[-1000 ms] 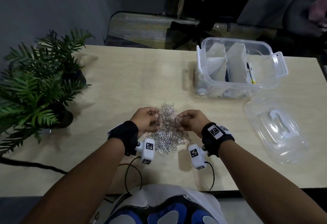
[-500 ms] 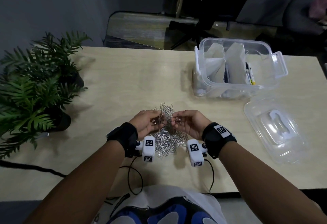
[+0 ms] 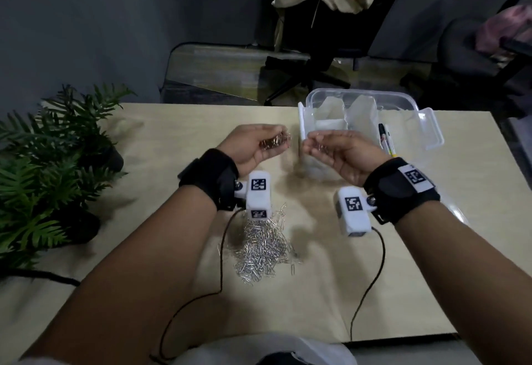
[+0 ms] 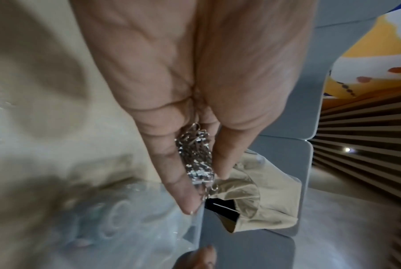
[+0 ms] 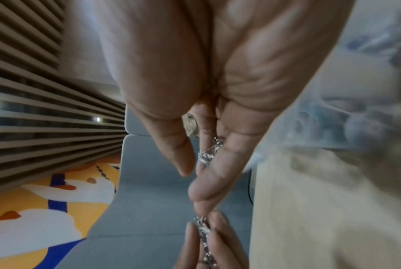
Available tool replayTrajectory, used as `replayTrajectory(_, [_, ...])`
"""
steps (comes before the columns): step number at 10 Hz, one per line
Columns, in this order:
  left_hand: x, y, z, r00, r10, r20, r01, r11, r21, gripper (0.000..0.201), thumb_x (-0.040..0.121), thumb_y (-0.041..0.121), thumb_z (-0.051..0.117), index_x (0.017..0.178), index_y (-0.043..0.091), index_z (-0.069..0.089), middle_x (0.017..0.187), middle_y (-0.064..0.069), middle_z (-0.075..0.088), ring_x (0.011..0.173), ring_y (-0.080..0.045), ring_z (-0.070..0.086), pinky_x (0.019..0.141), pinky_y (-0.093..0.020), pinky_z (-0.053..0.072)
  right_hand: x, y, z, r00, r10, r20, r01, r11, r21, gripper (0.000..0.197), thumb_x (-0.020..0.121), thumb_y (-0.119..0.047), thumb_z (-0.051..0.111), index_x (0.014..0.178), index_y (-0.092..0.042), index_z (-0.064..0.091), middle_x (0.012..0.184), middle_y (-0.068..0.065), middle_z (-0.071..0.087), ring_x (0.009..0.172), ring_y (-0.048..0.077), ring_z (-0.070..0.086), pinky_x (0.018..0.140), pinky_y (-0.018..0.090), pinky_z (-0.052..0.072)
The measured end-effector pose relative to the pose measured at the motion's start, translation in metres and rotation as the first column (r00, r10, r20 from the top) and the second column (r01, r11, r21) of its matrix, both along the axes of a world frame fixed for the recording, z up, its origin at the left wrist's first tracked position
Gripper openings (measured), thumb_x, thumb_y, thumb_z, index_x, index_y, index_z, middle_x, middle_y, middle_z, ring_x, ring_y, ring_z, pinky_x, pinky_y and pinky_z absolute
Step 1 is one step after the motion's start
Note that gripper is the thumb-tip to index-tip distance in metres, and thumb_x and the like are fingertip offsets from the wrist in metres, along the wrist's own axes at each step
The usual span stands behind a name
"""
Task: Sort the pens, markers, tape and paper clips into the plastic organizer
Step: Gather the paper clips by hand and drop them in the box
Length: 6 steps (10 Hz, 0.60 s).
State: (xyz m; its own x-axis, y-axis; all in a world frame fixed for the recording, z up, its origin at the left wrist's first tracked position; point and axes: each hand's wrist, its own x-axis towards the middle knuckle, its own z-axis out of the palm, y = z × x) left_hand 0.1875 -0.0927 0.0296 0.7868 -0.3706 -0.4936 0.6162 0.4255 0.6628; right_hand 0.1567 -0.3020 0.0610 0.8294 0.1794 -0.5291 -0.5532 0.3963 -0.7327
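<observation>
A pile of silver paper clips lies on the wooden table, near its front edge. Both hands are raised above the table, palms turned inward. My left hand holds a bunch of clips between curled fingers and thumb. My right hand holds a smaller bunch, just in front of the clear plastic organizer. The organizer stands open with white dividers, and pens lie in its right compartment. The two hands are close together, left of and in front of the organizer's near left corner.
A potted fern fills the table's left side. Wrist camera cables trail over the table towards my body. Office chairs stand behind the table's far edge. Bare table stretches between the fern and the organizer.
Both hands have risen off the pile, each with a handful of clips, and moved away from me towards the organizer. The pile on the table is smaller.
</observation>
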Motion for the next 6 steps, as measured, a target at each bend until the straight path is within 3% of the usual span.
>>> replayTrajectory(1, [0.031, -0.024, 0.023, 0.999, -0.011, 0.042, 0.009, 0.999, 0.037, 0.011, 0.092, 0.0, 0.06, 0.098, -0.009, 0.064, 0.093, -0.018, 0.066, 0.085, -0.023, 0.068, 0.07, -0.024, 0.059, 0.025, -0.025, 0.006, 0.991, -0.135, 0.022, 0.135, 0.991, 0.007, 0.022, 0.091, 0.002, 0.056, 0.112, 0.011, 0.057, 0.094, 0.018, 0.07, 0.094, 0.024, 0.072, 0.076, 0.019, 0.057])
replayTrajectory(2, [0.059, -0.049, 0.038, 0.997, -0.042, 0.067, 0.033, 0.991, 0.129, 0.007, 0.092, -0.003, 0.06, 0.095, -0.008, 0.064, 0.091, -0.016, 0.065, 0.085, -0.023, 0.066, 0.074, -0.027, 0.061, 0.048, -0.043, 0.008, 0.965, -0.262, -0.026, 0.262, 0.965, 0.013, 0.015, 0.093, 0.002, 0.056, 0.106, 0.009, 0.058, 0.103, 0.021, 0.068, 0.1, 0.028, 0.071, 0.074, 0.021, 0.057])
replayTrajectory(3, [0.077, -0.075, 0.045, 0.994, -0.049, 0.095, 0.024, 0.969, 0.245, 0.004, 0.09, -0.007, 0.061, 0.094, -0.009, 0.062, 0.092, -0.016, 0.063, 0.083, -0.024, 0.067, 0.071, -0.027, 0.061, 0.07, -0.053, 0.008, 0.95, -0.308, -0.052, 0.306, 0.951, -0.056, 0.008, 0.093, 0.003, 0.055, 0.097, 0.008, 0.06, 0.102, 0.023, 0.068, 0.096, 0.029, 0.072, 0.069, 0.022, 0.058])
replayTrajectory(4, [0.096, -0.102, 0.038, 0.999, 0.033, 0.031, -0.041, 0.961, 0.272, 0.004, 0.093, -0.009, 0.056, 0.093, -0.007, 0.059, 0.088, -0.015, 0.059, 0.084, -0.025, 0.065, 0.063, -0.028, 0.061, 0.086, -0.055, 0.003, 0.942, -0.326, -0.078, 0.316, 0.941, -0.12, 0.007, 0.093, 0.002, 0.052, 0.093, 0.006, 0.058, 0.097, 0.022, 0.066, 0.089, 0.029, 0.072, 0.064, 0.023, 0.058])
replayTrajectory(5, [0.101, -0.118, 0.038, 0.987, -0.13, 0.093, 0.03, 0.722, 0.691, 0.031, 0.105, 0.022, 0.041, 0.122, 0.003, 0.059, 0.123, -0.008, 0.061, 0.123, -0.023, 0.054, 0.087, -0.028, 0.05, 0.096, -0.055, -0.005, 0.945, -0.317, -0.077, 0.299, 0.937, -0.18, 0.01, 0.096, -0.002, 0.048, 0.09, 0.002, 0.056, 0.086, 0.015, 0.06, 0.084, 0.025, 0.066, 0.071, 0.028, 0.061])
replayTrajectory(6, [0.109, -0.123, 0.023, 0.735, -0.655, 0.176, -0.081, 0.172, 0.982, 0.042, 0.107, 0.035, 0.03, 0.135, 0.017, 0.055, 0.138, 0.004, 0.055, 0.131, -0.015, 0.047, 0.093, -0.026, 0.04, 0.102, -0.057, -0.014, 0.949, -0.299, -0.104, 0.275, 0.942, -0.194, 0.015, 0.097, -0.011, 0.047, 0.091, 0.0, 0.054, 0.076, 0.01, 0.055, 0.082, 0.023, 0.061, 0.084, 0.035, 0.058])
